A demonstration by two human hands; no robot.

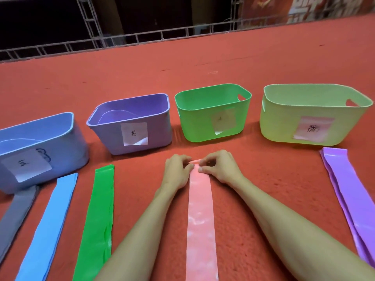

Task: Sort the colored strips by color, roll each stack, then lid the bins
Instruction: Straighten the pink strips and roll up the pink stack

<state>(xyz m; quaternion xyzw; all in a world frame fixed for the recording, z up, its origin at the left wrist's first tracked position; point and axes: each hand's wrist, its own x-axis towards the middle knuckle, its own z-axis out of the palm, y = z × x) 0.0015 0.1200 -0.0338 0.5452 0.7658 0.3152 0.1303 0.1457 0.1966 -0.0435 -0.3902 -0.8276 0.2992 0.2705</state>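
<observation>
**Pinching the far end of the pink strip**

Nearest, lying lengthwise on the red carpet: a pink strip down the middle, flat between the two forearms. To its left and well apart, a green strip. Next over, a blue strip. Then a grey strip at the left edge, with its far end at the near corner of the blue bin. Off to the right, a stack of purple strips, slightly fanned and running toward the bottom right corner.

A little further out, clamped on the pink strip's far end: the left hand, fingers curled and pinching the left edge, and the right hand, thumb and fingers curled and pinching the right edge. Lifted slightly at that end between the fingertips. Hard to tell whether any turn of a roll is formed.

Beyond the hands, set in a row with tops open: the blue bin at the left, then a purple bin, a green bin and a light green bin at the right. Stuck on each front wall, a paper label with handwriting too blurred to read. Inside the blue and purple bins, a pale curved shape, unclear what.

Farthest, past a stretch of carpet: a metal truss along the edge, with darkness behind.
</observation>
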